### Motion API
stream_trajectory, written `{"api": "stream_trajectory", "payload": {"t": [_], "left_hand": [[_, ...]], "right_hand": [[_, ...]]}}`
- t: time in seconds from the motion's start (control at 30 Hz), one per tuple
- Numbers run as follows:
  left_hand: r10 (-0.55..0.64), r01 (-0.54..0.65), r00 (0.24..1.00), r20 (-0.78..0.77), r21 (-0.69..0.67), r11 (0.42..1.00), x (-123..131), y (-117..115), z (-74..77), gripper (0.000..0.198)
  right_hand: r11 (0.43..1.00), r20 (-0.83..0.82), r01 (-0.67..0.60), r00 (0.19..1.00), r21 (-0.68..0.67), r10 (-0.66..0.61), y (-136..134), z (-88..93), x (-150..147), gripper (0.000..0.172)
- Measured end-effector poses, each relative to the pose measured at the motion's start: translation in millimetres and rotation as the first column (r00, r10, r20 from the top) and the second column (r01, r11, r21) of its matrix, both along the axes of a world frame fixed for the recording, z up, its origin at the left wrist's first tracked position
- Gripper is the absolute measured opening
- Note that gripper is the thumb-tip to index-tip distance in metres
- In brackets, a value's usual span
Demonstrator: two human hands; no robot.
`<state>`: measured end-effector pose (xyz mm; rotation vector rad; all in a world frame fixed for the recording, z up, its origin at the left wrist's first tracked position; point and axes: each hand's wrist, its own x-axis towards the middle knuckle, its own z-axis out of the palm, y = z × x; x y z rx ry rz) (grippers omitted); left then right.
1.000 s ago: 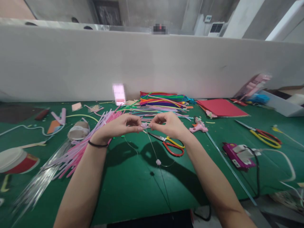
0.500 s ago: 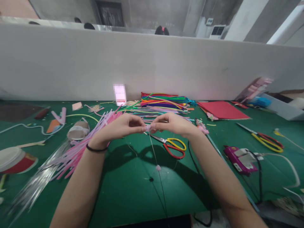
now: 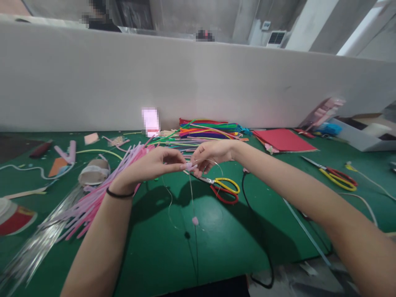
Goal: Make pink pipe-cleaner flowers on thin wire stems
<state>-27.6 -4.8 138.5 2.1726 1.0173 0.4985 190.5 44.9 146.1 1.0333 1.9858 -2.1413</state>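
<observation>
My left hand [image 3: 162,162] is closed, its thumb and forefinger pinching a small pale pink piece [image 3: 189,166]. My right hand [image 3: 212,154] meets it from the right with curled fingers at the piece's edge; what they grip is too small to make out. From the pinched piece a thin strand [image 3: 192,192] hangs down, carrying a second small pink piece [image 3: 194,221]. A fine clear line [image 3: 170,202] curves loosely below the left hand and loops round to the right. Scissors [image 3: 227,190] with one yellow and one red handle lie just beyond, below my right hand.
Pink and lilac pipe cleaners [image 3: 93,202] lie under my left forearm, beside clear strips [image 3: 46,235]. Multicoloured pipe cleaners [image 3: 210,130] are stacked by the partition [image 3: 198,82]. Red sheets [image 3: 283,140], more scissors [image 3: 335,175] and a black cable [image 3: 258,227] lie rightward.
My right hand has turned, its fingers now curled lower and its forearm swung outward to the right. The clear line shows as wider loops. The view has shifted slightly right.
</observation>
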Motion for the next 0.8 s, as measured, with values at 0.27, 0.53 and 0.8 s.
{"api": "stream_trajectory", "payload": {"t": [0.27,0.53,0.8], "left_hand": [[0.01,0.002,0.994,0.111,-0.102,0.995,-5,0,-2.5,0.027],[-0.016,0.022,0.995,0.102,-0.055,0.998,-5,3,-6.8,0.029],[0.005,-0.005,1.0,0.006,-0.043,0.999,0,9,-12.6,0.03]], "right_hand": [[0.904,-0.351,0.242,0.93,0.351,-0.113,-21,-28.3,6,0.017],[0.816,-0.468,0.543,0.784,0.199,-0.408,-28,-41.2,18,0.031],[0.697,-0.367,0.426,0.898,0.577,-0.244,-37,-19.2,32,0.031]]}}
